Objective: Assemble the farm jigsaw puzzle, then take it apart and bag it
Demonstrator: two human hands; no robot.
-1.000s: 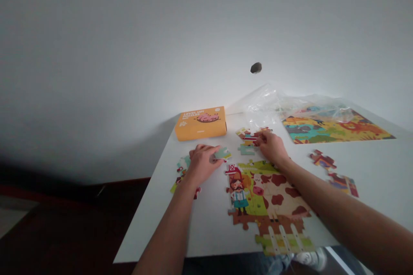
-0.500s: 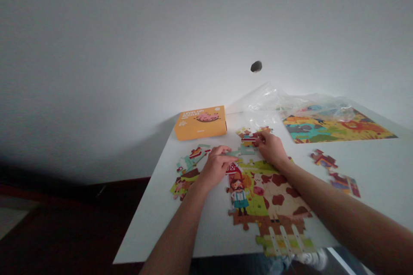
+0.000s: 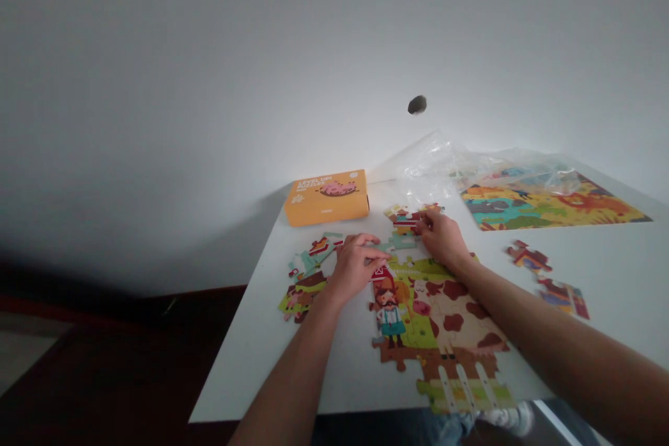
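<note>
A partly joined jigsaw puzzle (image 3: 454, 320) with a spotted cow and a farmer lies on the white table. My left hand (image 3: 358, 266) rests at its upper left corner, above the red barn, with fingers stretched and apart beside pale green puzzle pieces (image 3: 400, 242). Farther back, my right hand (image 3: 442, 237) has its fingertips closed on the edge of a puzzle piece (image 3: 406, 223) with a red and white stripe. Its fingers partly cover that piece. More loose pieces (image 3: 308, 258) lie left of my left hand.
An orange puzzle box (image 3: 327, 202) stands at the back left, near the wall. Clear plastic wrap (image 3: 428, 171) lies behind my right hand, partly over a colourful animal picture sheet (image 3: 554, 209). Several loose pieces (image 3: 530, 258) are on the right. The table's front edge is close.
The view has shifted slightly. My left fingers have moved a little over the pale green pieces. My right hand stays at the striped piece.
</note>
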